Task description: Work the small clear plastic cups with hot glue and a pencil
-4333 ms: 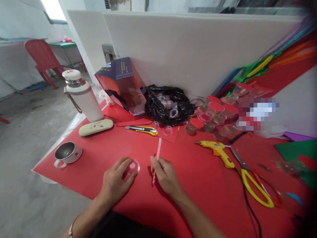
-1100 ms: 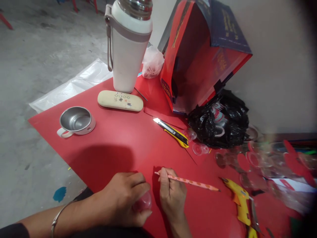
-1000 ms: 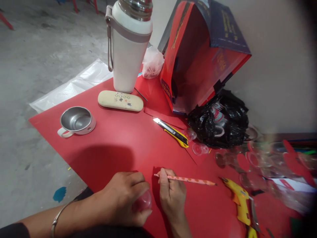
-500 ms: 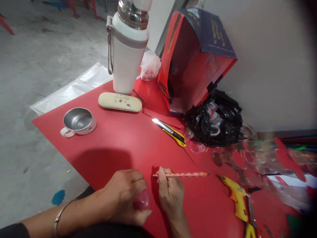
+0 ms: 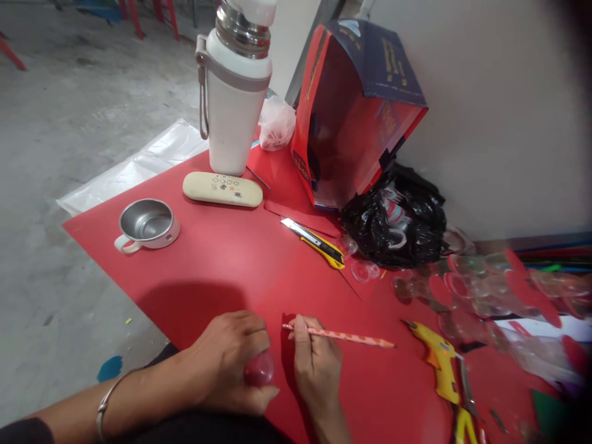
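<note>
My left hand presses a small clear plastic cup down on the red sheet, fingers curled over it. Right beside it, my right hand is closed on a pink dotted pencil. The pencil's point sits near the cup and its shaft slants off to the right, low over the sheet.
On the sheet lie a yellow utility knife, a steel cup, a cream case, a white flask, a red and blue box, a black bag, several red-lidded clear cups, a yellow glue gun. The floor drops away at left.
The view has tilted down and closer to the table. My left hand has pulled the clear cup nearer and covers it; the pencil now lies almost level, swinging slightly in my right hand.
</note>
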`<state>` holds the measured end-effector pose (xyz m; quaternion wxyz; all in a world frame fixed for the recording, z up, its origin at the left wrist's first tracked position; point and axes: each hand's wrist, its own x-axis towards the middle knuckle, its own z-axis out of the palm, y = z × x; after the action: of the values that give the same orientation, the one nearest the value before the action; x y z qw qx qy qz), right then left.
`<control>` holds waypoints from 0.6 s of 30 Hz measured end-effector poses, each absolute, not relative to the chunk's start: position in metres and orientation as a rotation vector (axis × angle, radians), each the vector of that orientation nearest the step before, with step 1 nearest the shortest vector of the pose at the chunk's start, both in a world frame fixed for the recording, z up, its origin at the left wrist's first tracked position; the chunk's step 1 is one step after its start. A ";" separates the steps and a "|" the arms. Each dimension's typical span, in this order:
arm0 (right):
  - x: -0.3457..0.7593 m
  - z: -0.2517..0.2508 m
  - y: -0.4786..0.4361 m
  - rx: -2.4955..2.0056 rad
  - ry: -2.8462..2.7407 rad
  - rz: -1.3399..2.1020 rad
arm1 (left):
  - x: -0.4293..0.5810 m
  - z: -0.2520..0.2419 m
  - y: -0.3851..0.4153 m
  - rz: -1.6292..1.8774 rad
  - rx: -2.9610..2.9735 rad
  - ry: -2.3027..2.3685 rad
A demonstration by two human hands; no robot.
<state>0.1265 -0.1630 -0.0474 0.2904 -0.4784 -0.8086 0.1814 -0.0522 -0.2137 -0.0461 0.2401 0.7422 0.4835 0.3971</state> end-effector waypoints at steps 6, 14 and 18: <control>0.122 -0.047 -0.171 -1.230 -2.195 0.488 | -0.051 -0.048 -0.214 1.080 2.056 1.332; 0.126 -0.046 -0.168 -1.232 -2.209 0.419 | -0.052 -0.049 -0.217 1.076 2.060 1.319; 0.129 -0.045 -0.168 -1.170 -2.253 0.476 | -0.053 -0.050 -0.218 1.067 2.064 1.321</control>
<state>0.1294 -0.1681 -0.0447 0.2757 -0.4354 -0.8385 0.1770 -0.0531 -0.2179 -0.0499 0.2325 0.7511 0.4806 0.3883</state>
